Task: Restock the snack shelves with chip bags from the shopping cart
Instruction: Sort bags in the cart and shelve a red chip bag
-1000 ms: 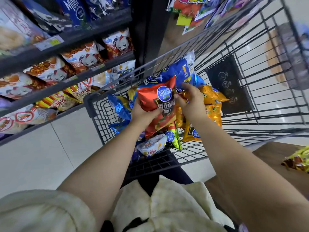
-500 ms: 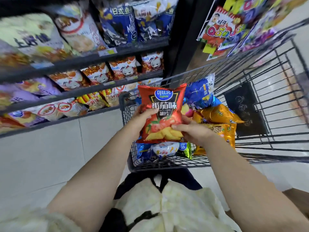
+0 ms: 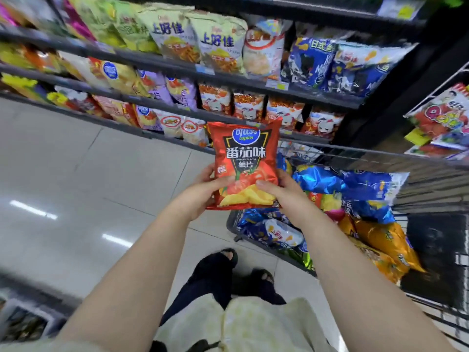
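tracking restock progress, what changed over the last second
The red chip bag was lifted out of the shopping cart and raised upright toward the shelves. The right hand slid from its top edge to its lower corner; the left hand kept its grip. The other bags stayed in the cart.

Ahead, walled off by the snack shelves (image 3: 152, 58): bags face-out, side by side, touching along every tier, dark rails across their feet. Open over the tiled floor (image 3: 101, 179) to the left and below the lowest tier. To the right, hemmed in by the shopping cart (image 3: 368, 153) rim and its heap of chip bags (image 3: 360, 185). Further right, barred by a dark upright post (image 3: 406, 92) and a wire rack (image 3: 429, 95) of hanging packets.
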Demonstrator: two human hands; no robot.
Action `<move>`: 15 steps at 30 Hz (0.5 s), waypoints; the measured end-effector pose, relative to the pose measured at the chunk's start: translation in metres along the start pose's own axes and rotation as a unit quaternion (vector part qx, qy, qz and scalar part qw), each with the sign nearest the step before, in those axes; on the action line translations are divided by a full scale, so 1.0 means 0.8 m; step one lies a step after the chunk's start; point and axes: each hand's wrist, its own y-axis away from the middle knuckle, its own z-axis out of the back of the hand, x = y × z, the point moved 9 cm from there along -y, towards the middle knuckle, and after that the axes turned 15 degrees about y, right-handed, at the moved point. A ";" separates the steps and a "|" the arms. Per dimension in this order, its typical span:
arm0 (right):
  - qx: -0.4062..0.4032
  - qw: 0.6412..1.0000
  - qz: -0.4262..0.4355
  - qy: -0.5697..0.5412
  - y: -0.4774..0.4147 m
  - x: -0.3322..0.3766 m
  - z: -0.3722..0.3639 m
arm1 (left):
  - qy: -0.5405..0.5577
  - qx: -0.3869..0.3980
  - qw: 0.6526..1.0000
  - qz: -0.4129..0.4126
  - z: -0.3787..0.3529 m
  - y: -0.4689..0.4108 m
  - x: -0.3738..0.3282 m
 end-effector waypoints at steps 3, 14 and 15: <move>0.003 0.998 0.045 0.045 -0.010 0.046 -0.045 | 0.053 -0.052 0.996 -0.048 0.052 0.025 -0.023; -0.007 0.980 0.149 0.133 -0.078 0.229 -0.326 | 0.110 -0.197 0.948 -0.223 0.328 0.104 -0.190; 0.010 0.980 0.156 0.125 -0.086 0.243 -0.359 | 0.116 -0.214 0.940 -0.238 0.360 0.111 -0.208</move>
